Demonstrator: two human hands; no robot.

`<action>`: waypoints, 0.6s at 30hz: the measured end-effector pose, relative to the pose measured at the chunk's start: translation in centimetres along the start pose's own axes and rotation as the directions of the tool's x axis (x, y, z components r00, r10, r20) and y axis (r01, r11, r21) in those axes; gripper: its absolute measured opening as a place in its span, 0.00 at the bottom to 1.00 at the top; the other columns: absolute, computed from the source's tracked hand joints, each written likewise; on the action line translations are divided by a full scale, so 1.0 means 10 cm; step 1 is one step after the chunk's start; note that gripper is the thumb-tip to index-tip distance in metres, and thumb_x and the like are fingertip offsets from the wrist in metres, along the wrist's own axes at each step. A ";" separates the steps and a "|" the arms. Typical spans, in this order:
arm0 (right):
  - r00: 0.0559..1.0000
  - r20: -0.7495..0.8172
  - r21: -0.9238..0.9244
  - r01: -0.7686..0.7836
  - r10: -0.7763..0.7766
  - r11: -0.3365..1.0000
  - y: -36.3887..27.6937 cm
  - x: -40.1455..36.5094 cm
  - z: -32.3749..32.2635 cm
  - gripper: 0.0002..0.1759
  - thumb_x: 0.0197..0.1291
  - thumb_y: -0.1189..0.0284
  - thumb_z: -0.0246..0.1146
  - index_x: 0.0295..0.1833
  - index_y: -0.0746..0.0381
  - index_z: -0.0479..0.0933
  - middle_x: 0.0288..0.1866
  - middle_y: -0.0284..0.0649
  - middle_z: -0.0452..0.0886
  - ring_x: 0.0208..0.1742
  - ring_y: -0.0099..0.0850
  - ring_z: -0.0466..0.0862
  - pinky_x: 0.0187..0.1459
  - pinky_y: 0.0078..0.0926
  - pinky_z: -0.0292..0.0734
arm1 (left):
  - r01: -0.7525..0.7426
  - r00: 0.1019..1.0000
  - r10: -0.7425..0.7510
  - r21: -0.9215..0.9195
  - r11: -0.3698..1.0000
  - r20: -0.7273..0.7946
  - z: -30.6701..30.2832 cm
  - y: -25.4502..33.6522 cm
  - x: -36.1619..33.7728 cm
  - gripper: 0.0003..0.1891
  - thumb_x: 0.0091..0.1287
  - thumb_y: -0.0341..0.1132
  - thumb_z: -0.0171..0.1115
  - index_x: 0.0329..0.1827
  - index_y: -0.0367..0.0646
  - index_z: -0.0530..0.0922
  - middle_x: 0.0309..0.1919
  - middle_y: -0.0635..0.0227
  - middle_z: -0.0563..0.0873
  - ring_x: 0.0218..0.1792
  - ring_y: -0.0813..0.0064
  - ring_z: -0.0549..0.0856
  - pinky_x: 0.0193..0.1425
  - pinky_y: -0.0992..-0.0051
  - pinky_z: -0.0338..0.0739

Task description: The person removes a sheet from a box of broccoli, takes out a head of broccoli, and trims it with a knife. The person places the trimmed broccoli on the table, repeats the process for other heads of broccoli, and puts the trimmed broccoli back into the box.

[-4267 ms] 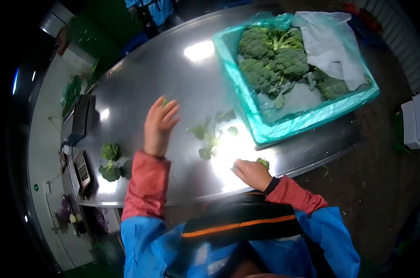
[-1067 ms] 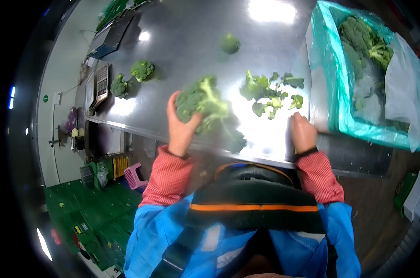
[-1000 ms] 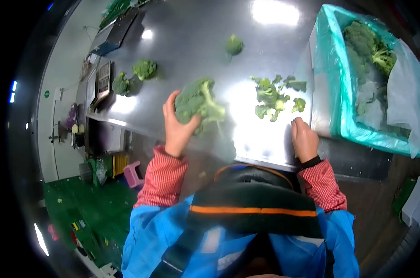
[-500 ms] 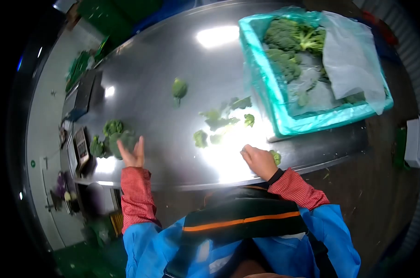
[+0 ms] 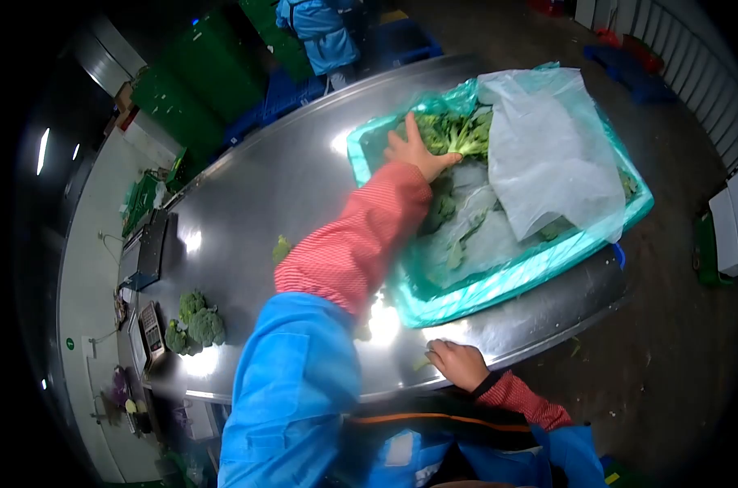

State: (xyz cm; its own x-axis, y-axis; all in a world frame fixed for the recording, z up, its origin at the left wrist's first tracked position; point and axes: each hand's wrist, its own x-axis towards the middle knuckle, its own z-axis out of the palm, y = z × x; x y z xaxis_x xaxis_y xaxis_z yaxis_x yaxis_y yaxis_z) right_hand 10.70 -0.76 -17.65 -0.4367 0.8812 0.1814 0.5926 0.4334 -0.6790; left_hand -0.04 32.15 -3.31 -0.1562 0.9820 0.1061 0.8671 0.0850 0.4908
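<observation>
My left hand (image 5: 419, 151) reaches across to the lined crate (image 5: 428, 313), its fingers spread over the broccoli (image 5: 466, 134) at the far left inside it. Near the front edge of the metal table, my right hand (image 5: 461, 363) is closed with the fingers curled; what they hold, if anything, I cannot tell. Green lining covers the crate's walls, and a white sheet (image 5: 552, 150) lies over its right part. Several broccoli heads (image 5: 202, 322) stand together at the table's left end. Another broccoli piece (image 5: 282, 249) shows partly behind my left sleeve.
A calculator-like device (image 5: 151, 327) and a dark box-shaped appliance (image 5: 145, 250) stand at the left end of the metal table (image 5: 247, 187). Beyond the far edge are green bins (image 5: 198, 77), blue pallets (image 5: 291, 96) and a person in blue (image 5: 320, 37).
My left hand has left the broccoli heads at the left and swung over to the crate. My right hand stays closed near the front edge. The view has shifted.
</observation>
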 end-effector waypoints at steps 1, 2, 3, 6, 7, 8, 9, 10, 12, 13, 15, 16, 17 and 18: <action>0.999 -0.030 0.009 -0.025 0.025 1.000 0.06 -0.02 -0.04 0.11 0.68 0.62 0.61 0.41 0.59 0.76 0.33 0.44 0.85 0.30 0.44 0.86 0.30 0.40 0.80 | 0.072 0.997 -0.072 -0.077 0.994 0.005 0.08 0.00 0.11 0.68 0.41 0.61 0.82 0.82 0.54 0.46 0.73 0.37 0.58 0.71 0.39 0.66 0.72 0.49 0.66; 0.999 -0.010 -0.035 -0.050 0.050 0.998 0.13 -0.06 -0.06 0.11 0.68 0.62 0.60 0.41 0.59 0.76 0.34 0.43 0.86 0.30 0.44 0.86 0.29 0.41 0.80 | 0.144 0.990 -0.143 -0.154 0.977 0.017 0.20 -0.09 0.26 0.69 0.38 0.64 0.81 0.83 0.56 0.47 0.73 0.37 0.57 0.70 0.39 0.67 0.72 0.50 0.67; 0.998 -0.019 -0.036 -0.060 0.060 0.998 0.18 -0.08 -0.11 0.11 0.68 0.62 0.60 0.40 0.59 0.76 0.33 0.43 0.86 0.30 0.44 0.86 0.29 0.41 0.80 | 0.217 0.976 -0.214 -0.230 0.949 0.037 0.20 -0.08 0.33 0.70 0.36 0.66 0.80 0.83 0.57 0.47 0.73 0.37 0.57 0.70 0.39 0.67 0.72 0.51 0.67; 0.995 -0.008 -0.066 -0.099 0.099 0.993 0.27 -0.11 -0.21 0.11 0.68 0.62 0.60 0.40 0.59 0.75 0.32 0.43 0.86 0.31 0.44 0.86 0.30 0.40 0.81 | 0.291 0.956 -0.274 -0.205 0.935 0.106 0.07 -0.09 0.50 0.64 0.40 0.64 0.78 0.81 0.60 0.52 0.73 0.40 0.58 0.68 0.42 0.71 0.71 0.52 0.69; 0.994 0.007 -0.066 -0.107 0.107 0.992 0.28 -0.12 -0.20 0.11 0.68 0.62 0.60 0.40 0.59 0.75 0.32 0.43 0.86 0.31 0.44 0.86 0.30 0.40 0.81 | 0.309 0.948 -0.281 -0.212 0.927 0.151 0.01 -0.10 0.50 0.62 0.40 0.63 0.78 0.81 0.60 0.54 0.73 0.40 0.58 0.67 0.42 0.72 0.71 0.51 0.69; 0.993 0.022 -0.067 -0.114 0.115 0.991 0.31 -0.13 -0.18 0.11 0.68 0.62 0.60 0.41 0.59 0.75 0.32 0.44 0.86 0.30 0.44 0.86 0.30 0.40 0.81 | 0.319 0.946 -0.300 -0.193 0.928 0.122 0.00 -0.08 0.48 0.57 0.42 0.58 0.78 0.78 0.59 0.59 0.70 0.42 0.62 0.65 0.44 0.74 0.70 0.52 0.71; 0.992 0.035 -0.068 -0.121 0.124 0.990 0.32 -0.12 -0.16 0.11 0.68 0.62 0.60 0.41 0.59 0.75 0.32 0.44 0.86 0.30 0.44 0.86 0.30 0.40 0.81 | 0.264 0.964 -0.253 -0.211 0.941 0.079 0.03 -0.09 0.46 0.56 0.42 0.56 0.77 0.78 0.58 0.60 0.68 0.43 0.64 0.64 0.44 0.74 0.69 0.52 0.71; 0.993 0.033 -0.057 -0.107 0.109 0.993 0.32 -0.13 -0.16 0.11 0.68 0.62 0.60 0.41 0.59 0.75 0.32 0.44 0.86 0.30 0.44 0.86 0.30 0.40 0.81 | 0.208 0.978 -0.206 -0.227 0.951 0.035 0.08 -0.11 0.43 0.54 0.42 0.55 0.77 0.77 0.58 0.61 0.65 0.43 0.66 0.63 0.43 0.74 0.69 0.52 0.72; 0.997 0.031 -0.040 -0.074 0.075 0.996 0.31 -0.11 -0.16 0.11 0.69 0.62 0.59 0.42 0.59 0.75 0.32 0.44 0.86 0.30 0.44 0.86 0.30 0.40 0.81 | 0.090 0.993 -0.102 -0.159 0.983 -0.066 0.08 -0.07 0.28 0.51 0.43 0.51 0.77 0.75 0.57 0.63 0.61 0.44 0.69 0.62 0.42 0.74 0.68 0.51 0.72; 0.997 0.042 -0.037 -0.061 0.062 0.997 0.28 -0.09 -0.16 0.11 0.69 0.62 0.59 0.42 0.59 0.75 0.31 0.44 0.85 0.30 0.44 0.86 0.30 0.40 0.81 | 0.034 0.993 -0.042 -0.071 0.997 -0.114 0.01 0.04 0.13 0.49 0.44 0.49 0.77 0.74 0.57 0.64 0.59 0.45 0.69 0.61 0.42 0.74 0.67 0.51 0.73; 0.997 0.075 -0.033 -0.033 0.036 0.999 0.22 -0.02 -0.16 0.12 0.69 0.62 0.59 0.42 0.60 0.75 0.31 0.44 0.85 0.30 0.44 0.86 0.30 0.40 0.81 | -0.063 0.980 0.062 -0.002 0.998 -0.187 -0.07 0.06 0.00 0.47 0.45 0.46 0.76 0.73 0.57 0.66 0.57 0.44 0.70 0.59 0.41 0.73 0.65 0.51 0.74; 0.998 0.062 -0.032 -0.010 0.012 0.999 0.19 0.01 -0.16 0.12 0.69 0.62 0.59 0.42 0.60 0.75 0.31 0.44 0.85 0.30 0.44 0.86 0.30 0.40 0.81 | -0.117 0.970 0.109 -0.021 0.993 -0.218 -0.08 0.03 -0.02 0.46 0.46 0.45 0.76 0.72 0.57 0.66 0.56 0.44 0.70 0.59 0.40 0.72 0.64 0.51 0.74; 0.999 0.051 -0.029 0.009 -0.007 1.000 0.17 0.02 -0.16 0.12 0.69 0.62 0.59 0.42 0.60 0.75 0.30 0.44 0.85 0.30 0.44 0.86 0.30 0.40 0.81 | -0.169 0.957 0.154 -0.038 0.985 -0.246 -0.09 0.00 -0.04 0.45 0.46 0.44 0.75 0.72 0.57 0.66 0.56 0.43 0.70 0.59 0.40 0.72 0.63 0.50 0.74; 0.999 0.043 -0.024 0.023 -0.022 0.999 0.13 0.01 -0.15 0.12 0.69 0.62 0.59 0.42 0.60 0.75 0.30 0.44 0.85 0.30 0.44 0.86 0.30 0.40 0.81 | -0.185 0.940 0.165 -0.039 0.982 -0.297 -0.15 -0.03 -0.05 0.42 0.46 0.43 0.75 0.69 0.57 0.68 0.55 0.44 0.71 0.57 0.41 0.74 0.63 0.51 0.74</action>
State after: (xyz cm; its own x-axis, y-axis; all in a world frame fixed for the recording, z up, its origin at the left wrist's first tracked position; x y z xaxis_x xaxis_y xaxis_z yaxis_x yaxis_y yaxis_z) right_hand 12.49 0.22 -17.44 -0.4785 0.8623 0.1656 0.5985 0.4583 -0.6571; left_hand -0.91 31.38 -2.25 -0.1442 0.8873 0.4382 0.8617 -0.1051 0.4963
